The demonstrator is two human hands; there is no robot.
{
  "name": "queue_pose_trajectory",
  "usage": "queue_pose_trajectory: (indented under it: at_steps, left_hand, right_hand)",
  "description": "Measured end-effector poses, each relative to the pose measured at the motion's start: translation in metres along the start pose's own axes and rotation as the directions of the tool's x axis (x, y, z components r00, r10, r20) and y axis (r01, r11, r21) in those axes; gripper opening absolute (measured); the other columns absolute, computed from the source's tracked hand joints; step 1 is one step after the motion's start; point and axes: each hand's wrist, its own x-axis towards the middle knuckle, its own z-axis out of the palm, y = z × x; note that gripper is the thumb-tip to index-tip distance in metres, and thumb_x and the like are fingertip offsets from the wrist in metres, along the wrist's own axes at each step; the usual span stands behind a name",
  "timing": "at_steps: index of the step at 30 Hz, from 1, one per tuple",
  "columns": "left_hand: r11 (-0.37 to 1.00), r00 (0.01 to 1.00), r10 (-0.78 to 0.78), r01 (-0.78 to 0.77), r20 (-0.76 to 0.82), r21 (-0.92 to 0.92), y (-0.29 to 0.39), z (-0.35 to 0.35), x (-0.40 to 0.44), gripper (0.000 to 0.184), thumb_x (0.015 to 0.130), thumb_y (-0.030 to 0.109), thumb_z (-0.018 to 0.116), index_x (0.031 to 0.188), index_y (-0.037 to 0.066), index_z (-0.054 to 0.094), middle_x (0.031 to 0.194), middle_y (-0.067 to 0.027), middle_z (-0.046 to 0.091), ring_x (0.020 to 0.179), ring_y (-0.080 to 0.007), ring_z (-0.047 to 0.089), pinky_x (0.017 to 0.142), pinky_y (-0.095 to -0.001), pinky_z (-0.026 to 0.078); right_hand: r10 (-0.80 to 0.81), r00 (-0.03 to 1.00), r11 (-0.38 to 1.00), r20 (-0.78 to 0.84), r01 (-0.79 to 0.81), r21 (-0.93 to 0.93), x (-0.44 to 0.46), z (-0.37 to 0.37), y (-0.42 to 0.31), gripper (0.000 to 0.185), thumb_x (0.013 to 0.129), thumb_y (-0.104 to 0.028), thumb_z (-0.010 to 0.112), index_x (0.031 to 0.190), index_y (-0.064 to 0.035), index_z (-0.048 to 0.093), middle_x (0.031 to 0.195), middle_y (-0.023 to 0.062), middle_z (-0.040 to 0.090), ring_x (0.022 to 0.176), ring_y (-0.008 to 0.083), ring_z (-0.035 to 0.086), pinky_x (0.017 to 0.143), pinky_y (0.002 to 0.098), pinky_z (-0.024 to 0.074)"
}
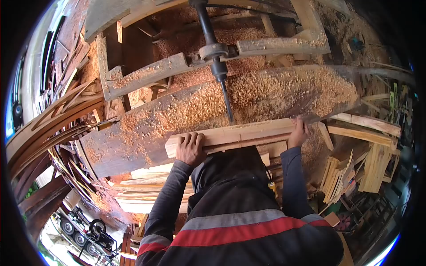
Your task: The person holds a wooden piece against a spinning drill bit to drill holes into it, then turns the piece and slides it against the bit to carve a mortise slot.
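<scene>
A long pale wooden block (248,133) lies across the front edge of the brown work board (115,155). My left hand (191,149) is wrapped over the block near its left end. At the block's right end, my right hand (298,133) grips it with the fingers over the top. A dark drill chuck (218,68) with a long bit (227,102) points down just behind the block's middle. The bit's tip is beside the block's rear edge; whether they touch is unclear.
Wood chips (266,91) cover much of the board. Behind it stands a wooden frame (151,73). Stacked boards (148,188) lie below the board at the front left, and cut wood pieces (375,168) are piled at the right. Long curved timbers (53,119) lie at the left.
</scene>
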Motion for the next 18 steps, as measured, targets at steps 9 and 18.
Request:
queue_pose_trajectory:
  at_steps: [9, 18]
  left_hand:
    - [0.992, 0.990, -0.111, 0.116, -0.091, 0.053, -0.005, -0.001, -0.019, 0.061, 0.062, 0.027, 0.081, 0.117, 0.010, 0.060, 0.116, -0.0089, 0.065, 0.111, -0.0298, 0.060, 0.103, -0.0511, 0.036]
    - [0.993, 0.981, -0.101, 0.110, -0.165, 0.042, -0.016, -0.001, 0.003, 0.056, 0.063, 0.031, 0.082, 0.113, 0.013, 0.062, 0.110, -0.0053, 0.067, 0.105, -0.0269, 0.063, 0.100, -0.0494, 0.039]
  right_hand:
    - [0.018, 0.998, 0.999, -0.068, -0.016, 0.030, 0.006, -0.012, 0.000, 0.024, 0.096, -0.018, 0.070, 0.088, 0.0052, 0.072, 0.078, 0.0091, 0.071, 0.078, 0.0154, 0.065, 0.076, 0.0309, 0.0500]
    - [-0.012, 0.997, 0.999, -0.079, 0.008, -0.049, 0.023, 0.024, -0.014, 0.026, 0.096, -0.018, 0.069, 0.083, 0.0041, 0.072, 0.081, 0.0131, 0.074, 0.077, 0.0169, 0.067, 0.079, 0.0327, 0.0510]
